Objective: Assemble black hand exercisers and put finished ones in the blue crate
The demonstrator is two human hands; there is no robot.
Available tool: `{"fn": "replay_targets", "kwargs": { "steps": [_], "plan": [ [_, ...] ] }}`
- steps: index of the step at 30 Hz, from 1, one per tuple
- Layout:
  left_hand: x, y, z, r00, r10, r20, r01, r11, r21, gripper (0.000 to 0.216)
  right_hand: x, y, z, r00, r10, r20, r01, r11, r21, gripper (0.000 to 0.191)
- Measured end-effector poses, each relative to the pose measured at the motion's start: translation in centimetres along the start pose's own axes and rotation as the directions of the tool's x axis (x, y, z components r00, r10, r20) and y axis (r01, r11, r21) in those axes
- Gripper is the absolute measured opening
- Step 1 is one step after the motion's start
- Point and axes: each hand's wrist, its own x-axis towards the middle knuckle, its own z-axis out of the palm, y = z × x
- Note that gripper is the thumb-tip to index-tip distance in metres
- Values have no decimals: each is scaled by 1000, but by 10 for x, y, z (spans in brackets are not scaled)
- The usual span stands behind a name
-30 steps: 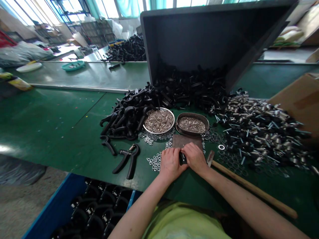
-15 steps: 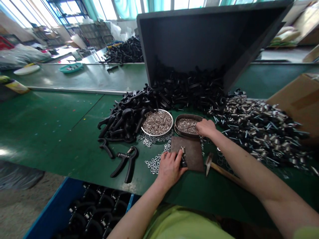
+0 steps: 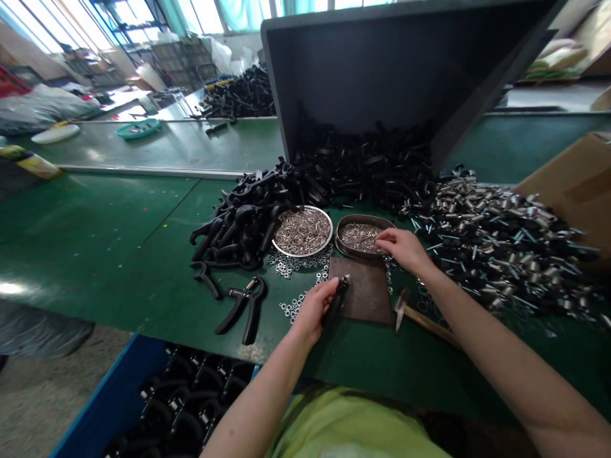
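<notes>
My left hand (image 3: 310, 312) is closed around a black hand grip exerciser (image 3: 337, 301), its metal end pointing up over the left side of a brown metal plate (image 3: 370, 299). At the right rim of an oval tin (image 3: 340, 249) of tiny metal parts, my right hand (image 3: 405, 249) has thumb and fingertips pressed together. Whatever lies between those fingertips is too small to make out. A hammer (image 3: 424, 322) with a wooden handle rests right of the plate. Another exerciser (image 3: 245, 308), with two spread handles and a spring, lies to the left.
A round dish (image 3: 331, 236) of metal pins stands left of the tin, with loose nuts (image 3: 292, 309) nearby. Black handles (image 3: 238, 235) spill from a large tilted grey bin (image 3: 363, 70). Spring-and-bolt assemblies (image 3: 496, 242) are heaped right. A blue crate (image 3: 102, 397) holds several exercisers below the table edge.
My left hand has lifted the exerciser off the plate and tilted it, shifting slightly left. My right hand has drawn back a little from the tin's contents, fingertips still together.
</notes>
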Motion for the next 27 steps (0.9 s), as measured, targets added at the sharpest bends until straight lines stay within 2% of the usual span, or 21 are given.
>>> {"fn": "replay_targets", "kwargs": {
  "steps": [2,4,5,8,12,19,21,22,24,25,26,27],
  "plan": [
    [-4,4,-2,977,-193,93,212,933,-289,35,-24,-9,6,1000,-29,1,28,955,294,18],
    [-10,7,-3,950,-264,166,310,851,-425,35,-50,-20,14,998,-57,12,40,813,580,19],
    [-13,8,-3,944,-272,185,328,829,-453,37,-62,-25,18,997,-73,15,46,750,660,18],
    [-20,8,-1,938,-278,208,346,806,-481,41,-86,-37,31,989,-147,-1,109,727,678,13],
    [-24,6,2,936,-269,227,348,805,-481,43,-92,-42,43,974,-216,-72,209,723,659,7],
    [-22,-5,0,950,-200,238,289,852,-437,34,-86,-33,55,977,-211,2,131,613,780,13],
    [-18,-6,-3,962,-164,219,233,910,-342,33,-84,-29,54,975,-218,33,119,643,757,16],
    [-16,-6,-4,966,-130,223,187,947,-260,34,-82,-27,52,969,-245,34,148,688,711,17],
    [-8,-3,-7,961,-44,272,53,998,-25,40,-77,-21,49,930,-368,-1,319,804,502,18],
    [-4,-1,-8,950,3,311,-38,994,107,45,-75,-18,47,888,-460,-19,439,835,332,17],
    [0,0,-8,938,49,344,-139,960,242,50,-72,-13,47,832,-554,-24,551,822,141,14],
    [4,2,-8,925,100,365,-246,893,376,55,-69,-9,47,771,-637,-9,636,770,-42,12]
  ]
}}
